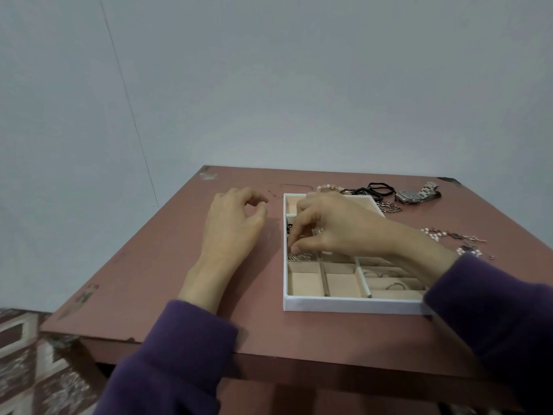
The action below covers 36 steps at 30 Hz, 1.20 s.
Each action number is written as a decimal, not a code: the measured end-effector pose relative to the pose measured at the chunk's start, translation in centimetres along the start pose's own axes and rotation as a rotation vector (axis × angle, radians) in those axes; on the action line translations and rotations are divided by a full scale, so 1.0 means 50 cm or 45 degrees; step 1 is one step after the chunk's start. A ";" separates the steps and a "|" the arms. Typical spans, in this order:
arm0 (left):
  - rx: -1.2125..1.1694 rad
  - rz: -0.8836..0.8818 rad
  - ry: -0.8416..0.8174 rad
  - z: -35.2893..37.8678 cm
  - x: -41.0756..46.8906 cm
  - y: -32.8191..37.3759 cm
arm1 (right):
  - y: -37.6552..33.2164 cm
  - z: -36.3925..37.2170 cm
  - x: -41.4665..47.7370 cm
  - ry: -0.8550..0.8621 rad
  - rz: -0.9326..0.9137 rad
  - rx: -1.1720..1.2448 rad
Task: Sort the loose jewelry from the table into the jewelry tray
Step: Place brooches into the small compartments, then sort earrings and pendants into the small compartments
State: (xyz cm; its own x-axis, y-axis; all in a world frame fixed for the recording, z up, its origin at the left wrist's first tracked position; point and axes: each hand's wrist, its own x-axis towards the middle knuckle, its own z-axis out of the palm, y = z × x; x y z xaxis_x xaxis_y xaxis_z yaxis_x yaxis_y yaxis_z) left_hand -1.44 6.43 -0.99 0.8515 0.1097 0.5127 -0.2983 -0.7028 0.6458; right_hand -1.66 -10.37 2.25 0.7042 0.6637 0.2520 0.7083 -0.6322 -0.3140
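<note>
A white jewelry tray (353,304) with beige compartments sits on the reddish table. My right hand (338,226) reaches over the tray, with thumb and fingertips pinched together in a left-middle compartment holding silver jewelry (300,257); whether it grips a piece I cannot tell. Several rings (386,280) lie in the near-right compartments. My left hand (233,223) rests on the table left of the tray, fingers loosely curled and holding nothing. Loose pieces lie beyond and right of the tray: a silver watch (417,193), black bands (375,190), a bead bracelet (327,187), a chain (389,206) and pearl pieces (449,235).
The table (167,265) has a worn near-left edge and stands against a pale wall. A patterned floor or rug (30,354) shows at the lower left. Purple sleeves cover both forearms.
</note>
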 end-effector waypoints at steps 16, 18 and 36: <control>-0.068 0.025 0.011 -0.001 -0.012 0.021 | 0.028 -0.036 -0.052 0.180 0.077 -0.126; -0.114 0.029 0.015 -0.001 -0.018 0.039 | 0.041 -0.062 -0.089 0.260 0.122 -0.119; 0.056 0.564 -0.694 0.233 -0.051 0.315 | 0.237 -0.113 -0.323 0.816 0.765 0.200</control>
State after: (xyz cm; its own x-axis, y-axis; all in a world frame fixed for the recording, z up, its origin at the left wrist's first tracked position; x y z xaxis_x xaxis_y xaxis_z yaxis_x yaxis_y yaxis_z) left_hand -3.29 -13.12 1.27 0.7521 -0.5534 0.3580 -0.6591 -0.6288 0.4127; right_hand -4.39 -30.84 -0.38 0.8798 -0.1428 0.4535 0.2292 -0.7081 -0.6678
